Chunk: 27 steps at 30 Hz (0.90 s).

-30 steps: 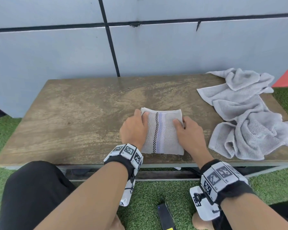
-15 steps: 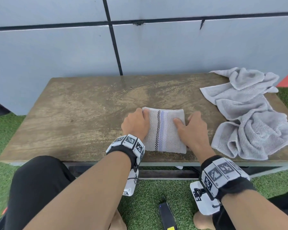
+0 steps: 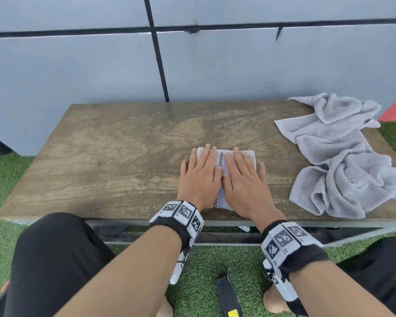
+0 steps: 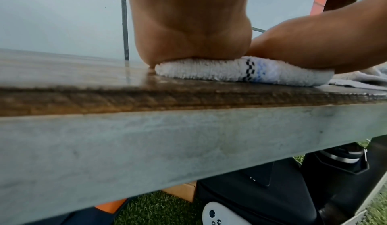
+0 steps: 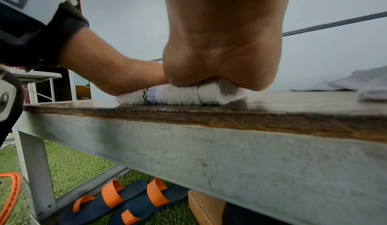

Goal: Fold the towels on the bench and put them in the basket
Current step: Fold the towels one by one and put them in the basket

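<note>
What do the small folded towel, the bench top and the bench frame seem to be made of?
Folded towel: probably cotton terry; looped fuzzy pile, white, with a woven black check and blue stripe.
Bench top: seemingly wood or plywood; brown, worn, streaky grain, layered edge.
Bench frame: likely metal, painted grey, matt and scuffed.

Both forearms reach forward side by side, each wrist wearing a black band with white marker blocks. The left hand [image 3: 199, 177] and right hand [image 3: 242, 181] lie palm down, fingers [image 3: 207, 154] straight and slightly spread, thumbs nearly touching, heels of both palms pressing downward.
</note>
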Tool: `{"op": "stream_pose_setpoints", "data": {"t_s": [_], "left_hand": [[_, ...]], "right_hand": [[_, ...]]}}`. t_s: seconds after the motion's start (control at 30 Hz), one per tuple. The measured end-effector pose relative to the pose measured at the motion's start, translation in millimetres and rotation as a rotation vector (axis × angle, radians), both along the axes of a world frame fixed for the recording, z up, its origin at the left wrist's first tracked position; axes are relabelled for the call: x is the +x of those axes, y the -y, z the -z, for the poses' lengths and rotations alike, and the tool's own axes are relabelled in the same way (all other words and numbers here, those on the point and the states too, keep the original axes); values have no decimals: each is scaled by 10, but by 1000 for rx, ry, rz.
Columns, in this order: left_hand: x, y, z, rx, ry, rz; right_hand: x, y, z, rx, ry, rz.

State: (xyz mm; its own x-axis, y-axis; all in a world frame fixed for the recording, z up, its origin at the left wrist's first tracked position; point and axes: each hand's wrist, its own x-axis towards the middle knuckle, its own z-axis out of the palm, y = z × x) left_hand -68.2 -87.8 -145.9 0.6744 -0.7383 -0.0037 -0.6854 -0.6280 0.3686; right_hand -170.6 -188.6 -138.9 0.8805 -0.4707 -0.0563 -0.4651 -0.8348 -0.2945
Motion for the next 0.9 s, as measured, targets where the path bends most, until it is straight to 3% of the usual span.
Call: {"op": "stream_pose_setpoints", "data": {"t_s": [0.27,0.47,0.6,0.67,0.73,0.8,0.9], "left_hand": [[43,-8,-49,27,-38,-12],[86,-130,-197,123,76,-151],[-81,-244,-224,-12,120,-78],[-225,-268,-136,-17,54,-73],[-284,-289,-43,-14,39,-94],[-249,-311,9,-12,46,-93],[-176,-362,21,-7,26,-85]], "right_hand": [[33,80,-106,-39,-141,11],[-24,-53,-496,-272,-257,82],[-128,-139,-505,-378,-46,40],[-129,-163,-387,-313,61,-91],[-120,-186,-251,-128,15,-191],[-138,-157,-138,-15,-69,-185],[-171,-123,-68,4,-91,-141]]}}
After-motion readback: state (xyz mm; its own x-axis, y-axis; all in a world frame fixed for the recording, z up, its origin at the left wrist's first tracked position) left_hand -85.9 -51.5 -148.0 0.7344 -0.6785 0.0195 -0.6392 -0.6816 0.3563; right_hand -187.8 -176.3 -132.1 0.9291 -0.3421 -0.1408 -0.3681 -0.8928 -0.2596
